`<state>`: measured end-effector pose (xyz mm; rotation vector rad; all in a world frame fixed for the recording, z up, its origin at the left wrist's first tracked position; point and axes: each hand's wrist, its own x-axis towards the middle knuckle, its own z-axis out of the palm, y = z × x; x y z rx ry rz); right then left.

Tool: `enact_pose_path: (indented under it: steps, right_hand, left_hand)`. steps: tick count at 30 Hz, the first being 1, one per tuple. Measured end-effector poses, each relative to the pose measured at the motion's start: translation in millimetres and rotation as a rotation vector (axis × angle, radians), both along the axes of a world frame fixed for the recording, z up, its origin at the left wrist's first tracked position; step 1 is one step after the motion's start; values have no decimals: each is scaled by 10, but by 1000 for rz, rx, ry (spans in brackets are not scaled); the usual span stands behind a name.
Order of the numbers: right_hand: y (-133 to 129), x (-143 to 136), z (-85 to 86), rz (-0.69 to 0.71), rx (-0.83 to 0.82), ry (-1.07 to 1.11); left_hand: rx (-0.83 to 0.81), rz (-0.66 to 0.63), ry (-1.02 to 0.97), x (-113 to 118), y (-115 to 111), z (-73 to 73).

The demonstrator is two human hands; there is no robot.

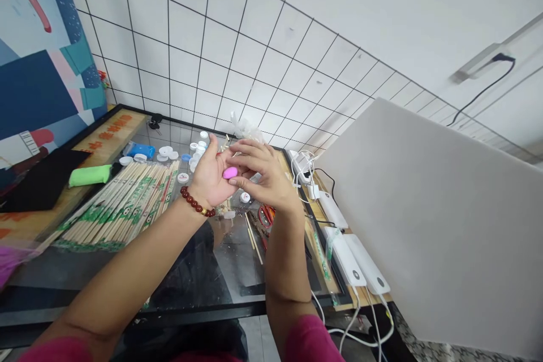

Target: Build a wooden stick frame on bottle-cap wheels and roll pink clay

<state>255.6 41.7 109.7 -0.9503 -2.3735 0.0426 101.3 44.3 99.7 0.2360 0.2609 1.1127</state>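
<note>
In the middle of the head view, a small smooth pink lump of modelling clay (230, 173) rests on the upturned palm of my left hand (212, 178). The left fingers are stretched out, partly hidden behind the other hand. From the right, my right hand (263, 172) reaches over that palm with its fingers apart and gently bent. Its thumb tip is right beside the clay; whether it touches is hard to tell. Below the hands lie thin wooden sticks (254, 237) and red-handled scissors (266, 216).
Wrapped chopsticks (123, 203) cover the table's left part, with a bright green roll (90, 175) and a blue packet (141, 151) nearby. Several small white lids (165, 153) stand behind. White power boxes (345, 257) with cables line the right edge, beside a large pale panel (432, 226).
</note>
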Motion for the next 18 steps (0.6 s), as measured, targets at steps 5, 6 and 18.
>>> enact_pose_path:
  steps: [5, 6, 18]
  right_hand:
    - [-24, -61, 11, -129, 99, 114]
    - [-24, -50, 15, -163, 124, 149]
    - [179, 70, -127, -41, 66, 355]
  left_hand:
    - [88, 46, 156, -38, 23, -12]
    - [115, 58, 206, -51, 31, -27]
    - [213, 31, 300, -75, 128, -274]
